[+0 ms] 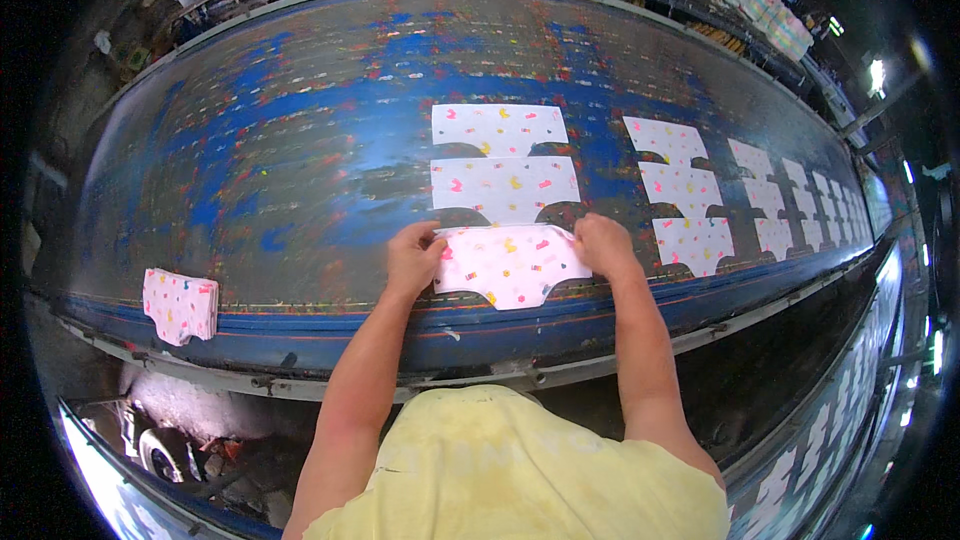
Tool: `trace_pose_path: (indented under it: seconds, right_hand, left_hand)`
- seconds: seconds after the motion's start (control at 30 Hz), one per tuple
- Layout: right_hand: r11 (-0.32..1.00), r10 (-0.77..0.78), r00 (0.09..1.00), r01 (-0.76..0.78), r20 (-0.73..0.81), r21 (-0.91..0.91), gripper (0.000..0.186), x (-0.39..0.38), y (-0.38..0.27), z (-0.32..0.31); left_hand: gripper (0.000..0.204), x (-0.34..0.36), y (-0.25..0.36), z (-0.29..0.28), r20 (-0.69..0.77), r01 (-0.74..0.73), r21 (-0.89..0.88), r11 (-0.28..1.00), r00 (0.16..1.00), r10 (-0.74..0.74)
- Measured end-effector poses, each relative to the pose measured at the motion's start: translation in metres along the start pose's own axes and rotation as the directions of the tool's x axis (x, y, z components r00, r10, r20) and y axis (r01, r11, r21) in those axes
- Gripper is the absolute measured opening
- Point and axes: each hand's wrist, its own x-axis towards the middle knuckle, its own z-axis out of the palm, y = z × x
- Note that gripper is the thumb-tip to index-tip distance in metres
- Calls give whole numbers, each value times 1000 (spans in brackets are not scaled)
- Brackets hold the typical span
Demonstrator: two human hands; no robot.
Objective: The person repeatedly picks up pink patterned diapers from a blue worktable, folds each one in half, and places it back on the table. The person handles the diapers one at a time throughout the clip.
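Both my hands grip the upper corners of a white fabric cutout [508, 265] printed with small pink, yellow and dark motifs. My left hand [416, 254] pinches its left corner and my right hand [602, 245] its right corner, fingertips partly hidden. The piece's top edge meets a column of two similar pieces [505, 185] lying flat on the long, paint-marked blue-and-dark table [320, 180]. A folded-over or stacked pile of printed pieces [180, 305] lies at the table's near left.
Several more columns of cutouts [676, 190] run rightward along the table. A metal rail [270, 380] borders its near edge. A second table with white pieces [800, 450] stands at lower right. Piled cloth and clutter [760, 20] lie beyond the far edge.
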Motion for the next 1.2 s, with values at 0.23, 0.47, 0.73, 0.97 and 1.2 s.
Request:
trace_pose_path:
  seconds: [0.23, 0.47, 0.73, 0.97, 1.2]
  right_hand:
    - [769, -352, 936, 295, -9, 568, 9, -102, -123, -33]
    - [687, -244, 966, 230, -80, 690, 10, -164, -136, -45]
    - [253, 110, 975, 160, -193, 954, 17, -183, -40, -35]
    - [374, 198, 980, -108, 35, 921, 15, -115, 43, -17]
    - [933, 38, 985, 25, -168, 360, 11, -34, 100, 22]
  left_hand:
    - [31, 5, 6, 0, 72, -116, 266, 957, 992, 100]
    - [19, 13, 0, -20, 241, -81, -31, 996, 967, 86]
    - [14, -30, 43, -59, 427, 218, -397, 892, 904, -31]
    - [26, -28, 36, -14, 267, 185, -280, 942, 958, -109]
    - [33, -19, 11, 21, -171, 186, -172, 967, 961, -216]
